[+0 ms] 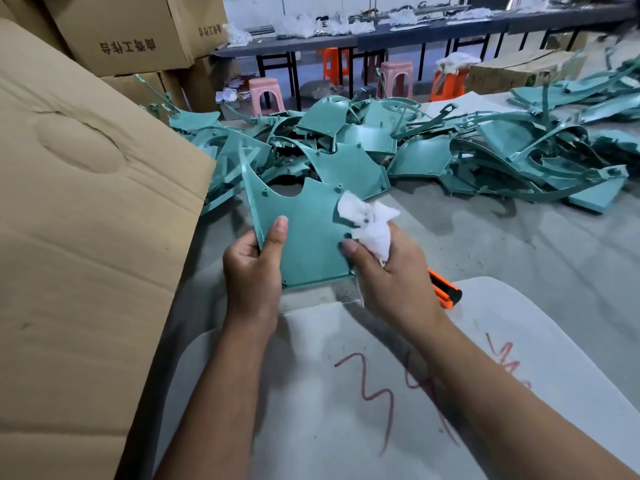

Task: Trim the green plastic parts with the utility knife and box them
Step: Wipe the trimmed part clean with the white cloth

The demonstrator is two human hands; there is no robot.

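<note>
Green part held up for wiping, knife tucked away
Left hand [254,268] grip pinches the green part [308,233]; right hand [391,271] grip clamps a white rag [372,220] and the utility knife [445,289] behind it; boxing into the cardboard box [86,220] left of the grips likely follows

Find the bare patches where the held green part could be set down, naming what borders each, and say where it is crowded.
Free: the grey floor between the green parts pile and the white board, right of the right hand; also the board itself. The utility knife takes its top edge. Crowded: the pile, and the cardboard box to the left.
</note>
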